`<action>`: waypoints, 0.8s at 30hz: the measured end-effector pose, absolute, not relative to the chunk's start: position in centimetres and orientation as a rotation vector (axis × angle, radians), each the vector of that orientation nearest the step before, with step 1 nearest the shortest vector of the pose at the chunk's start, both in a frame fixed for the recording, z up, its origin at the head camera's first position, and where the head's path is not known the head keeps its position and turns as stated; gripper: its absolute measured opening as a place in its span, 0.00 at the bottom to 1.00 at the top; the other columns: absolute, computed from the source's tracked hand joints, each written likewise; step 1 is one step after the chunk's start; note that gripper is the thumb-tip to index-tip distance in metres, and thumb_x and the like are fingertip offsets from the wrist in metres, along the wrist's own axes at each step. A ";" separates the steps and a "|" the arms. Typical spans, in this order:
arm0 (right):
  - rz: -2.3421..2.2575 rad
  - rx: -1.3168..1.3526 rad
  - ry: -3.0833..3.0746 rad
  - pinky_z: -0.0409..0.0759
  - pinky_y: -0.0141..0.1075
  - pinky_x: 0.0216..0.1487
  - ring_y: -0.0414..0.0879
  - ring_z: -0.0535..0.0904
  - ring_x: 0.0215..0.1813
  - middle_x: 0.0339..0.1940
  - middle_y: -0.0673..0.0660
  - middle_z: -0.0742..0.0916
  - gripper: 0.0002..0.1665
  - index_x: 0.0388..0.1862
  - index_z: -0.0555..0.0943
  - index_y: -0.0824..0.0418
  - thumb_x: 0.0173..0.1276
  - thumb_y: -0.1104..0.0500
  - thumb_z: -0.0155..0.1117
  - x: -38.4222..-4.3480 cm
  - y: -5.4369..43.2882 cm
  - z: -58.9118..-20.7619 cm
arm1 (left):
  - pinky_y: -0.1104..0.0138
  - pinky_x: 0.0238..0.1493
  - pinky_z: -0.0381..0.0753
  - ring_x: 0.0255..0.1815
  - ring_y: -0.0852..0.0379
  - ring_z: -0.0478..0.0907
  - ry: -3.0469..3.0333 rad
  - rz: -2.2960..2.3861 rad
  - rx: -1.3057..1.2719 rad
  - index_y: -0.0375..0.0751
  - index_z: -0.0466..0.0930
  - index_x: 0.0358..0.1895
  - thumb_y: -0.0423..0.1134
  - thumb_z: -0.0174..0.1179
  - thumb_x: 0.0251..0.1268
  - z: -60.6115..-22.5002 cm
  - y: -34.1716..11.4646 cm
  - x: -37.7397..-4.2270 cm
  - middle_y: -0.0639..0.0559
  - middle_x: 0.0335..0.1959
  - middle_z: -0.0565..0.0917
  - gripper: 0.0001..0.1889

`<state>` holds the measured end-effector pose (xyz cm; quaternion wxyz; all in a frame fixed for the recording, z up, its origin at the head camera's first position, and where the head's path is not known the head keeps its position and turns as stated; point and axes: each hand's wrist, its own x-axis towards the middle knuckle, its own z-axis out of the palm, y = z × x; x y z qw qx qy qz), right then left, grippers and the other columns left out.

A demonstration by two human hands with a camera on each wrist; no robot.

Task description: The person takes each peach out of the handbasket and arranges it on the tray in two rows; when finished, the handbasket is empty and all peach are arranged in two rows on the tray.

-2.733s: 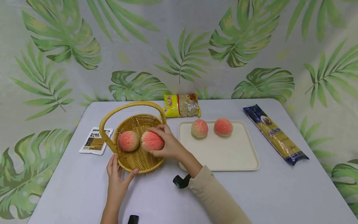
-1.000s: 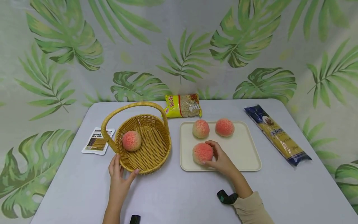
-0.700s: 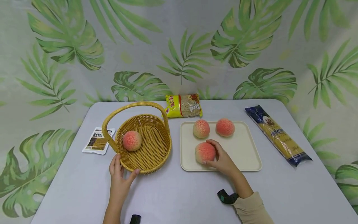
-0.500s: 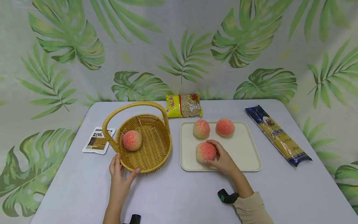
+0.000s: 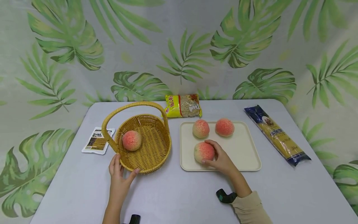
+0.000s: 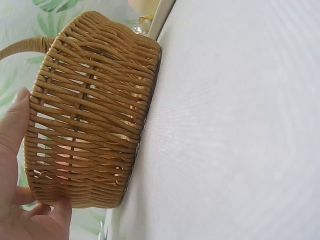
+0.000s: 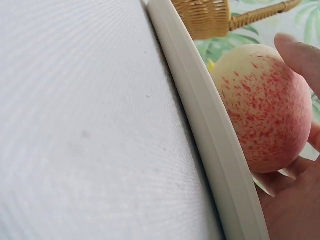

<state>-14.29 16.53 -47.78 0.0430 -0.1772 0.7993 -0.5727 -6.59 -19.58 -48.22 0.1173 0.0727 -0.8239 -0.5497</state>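
Observation:
My right hand holds a peach at the front of the cream tray. Fingers curve behind the fruit and the thumb lies on its near side; the right wrist view shows this peach up close above the tray's rim. Two more peaches, one pale and one redder, sit along the tray's back. At left, my left hand grips the near side of a wicker basket, its thumb at the rim. One peach lies inside the basket.
A yellow snack bag lies behind the basket and tray. The long blue and gold pasta packet slants along the right side. Left of the basket is a white and brown pouch. The basket's tall handle arches over it.
The right hand has carried a peach rightward out of the basket and onto the tray. Over the last second it has barely shifted. The left hand has stayed on the basket.

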 end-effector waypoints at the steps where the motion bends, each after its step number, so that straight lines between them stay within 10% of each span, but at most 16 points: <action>1: -1.748 -0.546 2.455 0.57 0.20 0.62 0.51 0.60 0.63 0.60 0.59 0.69 0.45 0.63 0.62 0.63 0.47 0.63 0.74 -14.4 16.7 -48.2 | 0.74 0.64 0.53 0.67 0.46 0.47 -2.412 -1.606 0.215 0.34 0.40 0.70 0.36 0.67 0.50 -48.2 -19.6 -6.6 0.42 0.67 0.39 0.50; 12: -1.708 -0.595 2.580 0.55 0.56 0.65 0.61 0.60 0.62 0.59 0.69 0.69 0.43 0.60 0.62 0.73 0.45 0.69 0.72 -13.5 16.4 -45.3 | 0.74 0.64 0.54 0.67 0.47 0.48 -2.402 -1.607 0.221 0.34 0.41 0.70 0.35 0.67 0.49 -48.2 -19.4 -6.6 0.43 0.67 0.40 0.49; 24: -1.775 -0.886 2.758 0.60 0.49 0.64 0.49 0.63 0.63 0.59 0.59 0.73 0.36 0.60 0.67 0.64 0.50 0.68 0.67 -14.4 14.1 -43.0 | 0.73 0.64 0.54 0.67 0.47 0.48 -2.407 -1.592 0.213 0.35 0.41 0.70 0.35 0.67 0.49 -48.3 -19.5 -6.5 0.42 0.67 0.40 0.49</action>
